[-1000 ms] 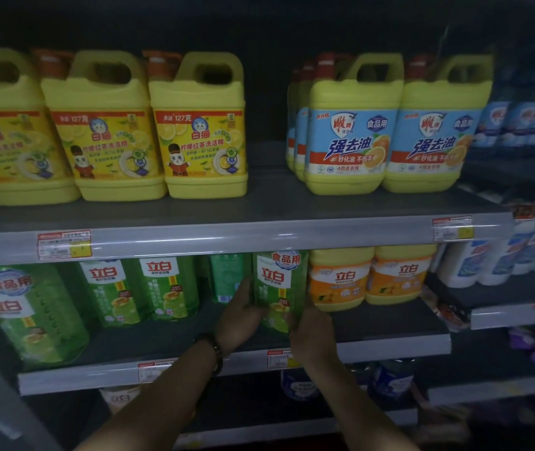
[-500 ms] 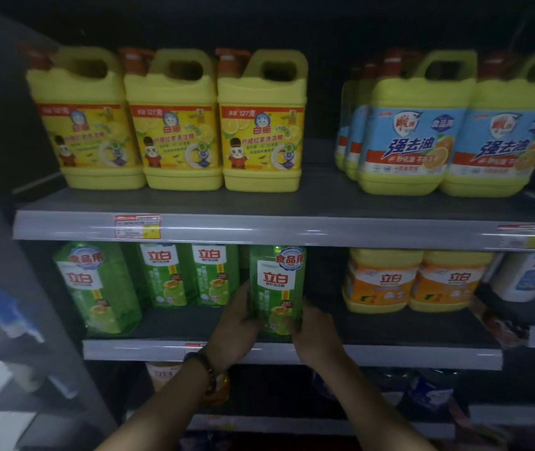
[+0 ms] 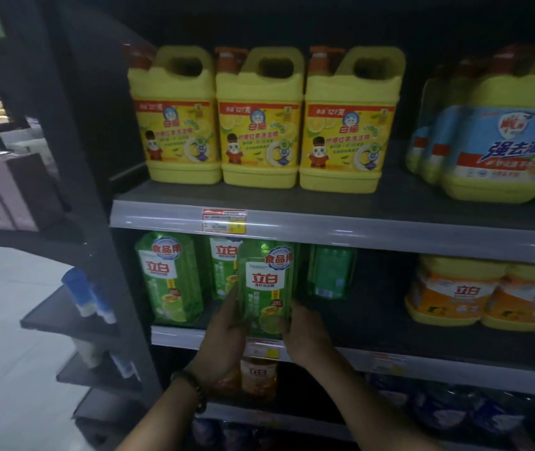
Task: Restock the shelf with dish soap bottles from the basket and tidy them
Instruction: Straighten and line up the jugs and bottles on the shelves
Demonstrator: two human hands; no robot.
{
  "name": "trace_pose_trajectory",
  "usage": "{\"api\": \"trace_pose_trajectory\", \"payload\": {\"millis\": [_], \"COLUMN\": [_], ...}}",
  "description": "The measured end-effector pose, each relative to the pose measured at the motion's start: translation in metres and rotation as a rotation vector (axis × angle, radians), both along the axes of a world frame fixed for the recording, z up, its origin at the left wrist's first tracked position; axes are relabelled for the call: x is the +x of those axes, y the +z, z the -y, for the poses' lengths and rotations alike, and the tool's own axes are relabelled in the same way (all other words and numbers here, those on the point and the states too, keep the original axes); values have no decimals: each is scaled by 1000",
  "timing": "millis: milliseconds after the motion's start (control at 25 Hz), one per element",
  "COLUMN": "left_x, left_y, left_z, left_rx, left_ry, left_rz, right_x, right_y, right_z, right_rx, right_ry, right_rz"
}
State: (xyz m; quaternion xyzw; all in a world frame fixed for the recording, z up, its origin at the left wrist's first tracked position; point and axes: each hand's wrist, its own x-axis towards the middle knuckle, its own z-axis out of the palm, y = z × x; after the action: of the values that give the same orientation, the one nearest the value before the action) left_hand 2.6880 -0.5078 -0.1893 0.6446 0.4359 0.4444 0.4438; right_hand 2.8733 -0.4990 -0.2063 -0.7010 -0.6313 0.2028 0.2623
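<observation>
The green bottle (image 3: 266, 288) has slid left since a moment ago, closer to the other green ones (image 3: 171, 281). The left hand (image 3: 224, 333) and right hand (image 3: 305, 333) curl round its lower sides. It's see-through and upright at the middle shelf's (image 3: 422, 362) front edge, label facing out.

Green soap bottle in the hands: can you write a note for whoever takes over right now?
Left hand grips the green bottle on its left side; right hand grips its right side, low down.
Green bottle: upright, label forward, at the middle shelf front edge.
Done: other green bottles stand on that shelf, one at the far left, one further back on the right.
Left: probably line this one up and let go. Basket not in view.
</observation>
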Motion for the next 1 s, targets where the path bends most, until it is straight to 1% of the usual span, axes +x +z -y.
{"api": "trace_pose_trajectory", "payload": {"millis": [120, 280, 360, 520, 640, 880, 960, 1000], "left_x": [-21, -38, -49, -55, -52, -51, -48, -43], "left_y": [-1, -2, -11, -7, -7, -9, -11, -15], "left_z": [-2, 1, -3, -3, -1, -1, 0, 2], "left_rx": [27, 19, 43, 25, 57, 38, 36, 31], "left_ry": [77, 202, 251, 252, 267, 299, 297, 304], "left_rz": [-15, 33, -15, -38, -49, -64, -90, -115], "right_x": [-28, -63, -78, -89, -89, -92, -87, -82], "right_y": [1, 0, -3, -5, -6, -7, -6, -5], "right_z": [-10, -16, -21, -27, -29, -28, -28, -28], "right_rx": [3, 34, 42, -4, -18, 3, 2, -19], "right_ry": [20, 28, 16, -20, -31, -35, 11, 52], "right_rz": [22, 1, 20, 109, 146, 120, 88, 38]}}
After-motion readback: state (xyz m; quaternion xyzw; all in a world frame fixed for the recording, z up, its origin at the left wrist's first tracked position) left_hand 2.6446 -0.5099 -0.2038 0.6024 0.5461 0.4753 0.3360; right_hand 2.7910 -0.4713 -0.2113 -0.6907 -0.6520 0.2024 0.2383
